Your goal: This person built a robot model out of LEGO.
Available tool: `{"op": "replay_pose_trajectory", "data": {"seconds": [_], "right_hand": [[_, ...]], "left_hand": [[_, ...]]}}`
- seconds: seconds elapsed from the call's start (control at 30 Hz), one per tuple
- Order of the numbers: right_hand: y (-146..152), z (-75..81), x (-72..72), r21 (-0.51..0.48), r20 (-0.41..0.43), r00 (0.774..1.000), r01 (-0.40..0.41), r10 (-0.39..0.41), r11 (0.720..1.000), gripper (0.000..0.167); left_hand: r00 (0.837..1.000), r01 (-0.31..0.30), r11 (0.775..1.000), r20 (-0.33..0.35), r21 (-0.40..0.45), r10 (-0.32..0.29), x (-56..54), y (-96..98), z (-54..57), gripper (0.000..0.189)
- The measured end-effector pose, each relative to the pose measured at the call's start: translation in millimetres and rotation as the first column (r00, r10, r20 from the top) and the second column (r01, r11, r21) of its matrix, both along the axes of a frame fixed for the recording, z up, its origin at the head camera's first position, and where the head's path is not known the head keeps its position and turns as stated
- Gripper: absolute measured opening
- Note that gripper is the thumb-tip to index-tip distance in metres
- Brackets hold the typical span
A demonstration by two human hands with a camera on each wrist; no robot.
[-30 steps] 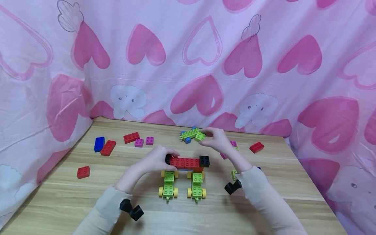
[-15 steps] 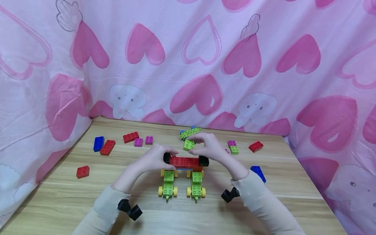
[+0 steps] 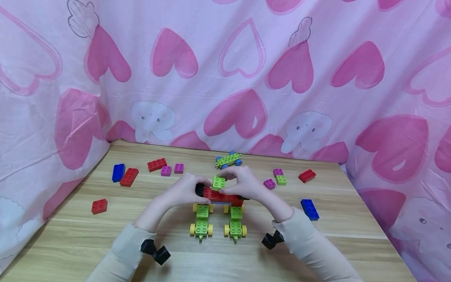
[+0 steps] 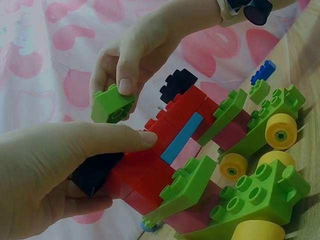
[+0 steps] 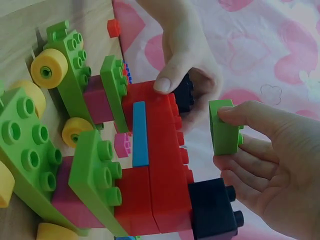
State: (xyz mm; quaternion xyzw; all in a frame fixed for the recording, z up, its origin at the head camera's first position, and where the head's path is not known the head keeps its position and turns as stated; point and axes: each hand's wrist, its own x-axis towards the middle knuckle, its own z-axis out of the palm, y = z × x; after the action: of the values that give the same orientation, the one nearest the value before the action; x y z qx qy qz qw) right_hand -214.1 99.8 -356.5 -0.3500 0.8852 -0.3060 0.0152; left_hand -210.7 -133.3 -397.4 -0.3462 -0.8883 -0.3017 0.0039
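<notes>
"See everything from the head view?"
"Can barely see the right-end black block (image 4: 177, 86), behind the right hand (image 3: 244, 184); lose part of the left-end black block (image 3: 199, 190) behind the left hand (image 3: 184, 190)."
"And from the left wrist?"
"Get only part of a yellow wheel (image 4: 257, 231), cut by the bottom edge. Can't identify a blue bit (image 4: 148, 226), too small to tell."
"Right wrist?"
"Find another yellow wheel (image 5: 5, 185) cut by the left edge."

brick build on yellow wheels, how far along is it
Done, it seems: red bricks bridge two green wheeled bases, with a black brick at each end. In hand: the right hand holds a green brick above the red bricks, not yet attached, while the left hand grips one end. Left: probably fixing that brick; whether the loose bricks around belong too isn't clear.
</notes>
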Motion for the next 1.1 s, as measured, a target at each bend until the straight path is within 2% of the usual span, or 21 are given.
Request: {"op": "replay_pose_trajectory", "data": {"seconds": [0.2, 0.4, 0.67, 1.1], "right_hand": [[-4.2, -3.5, 0.9, 0.012, 0.032, 0.999, -0.032, 0.032, 0.999, 0.036], [-7.1, -6.3, 1.0, 0.023, 0.079, 0.996, -0.036, 0.034, 0.999, 0.035], [-8.8, -9.4, 0.4, 0.048, 0.064, 0.997, -0.038, 0.035, 0.998, 0.035], [-10.2, -11.0, 0.1, 0.055, 0.085, 0.995, -0.048, 0.043, 0.997, 0.035]], "left_hand": [[0.999, 0.015, 1.000, -0.029, 0.004, -0.015, -0.3, -0.1, -1.1, 0.042], [1.000, 0.011, 1.000, -0.008, -0.002, -0.011, 0.0, 0.7, -0.9, 0.043], [1.000, 0.001, 1.000, 0.001, -0.018, -0.001, 0.8, 2.4, -1.4, 0.041], [0.999, -0.030, 0.999, 0.012, -0.012, 0.030, 0.8, 3.9, -3.2, 0.038]]}}
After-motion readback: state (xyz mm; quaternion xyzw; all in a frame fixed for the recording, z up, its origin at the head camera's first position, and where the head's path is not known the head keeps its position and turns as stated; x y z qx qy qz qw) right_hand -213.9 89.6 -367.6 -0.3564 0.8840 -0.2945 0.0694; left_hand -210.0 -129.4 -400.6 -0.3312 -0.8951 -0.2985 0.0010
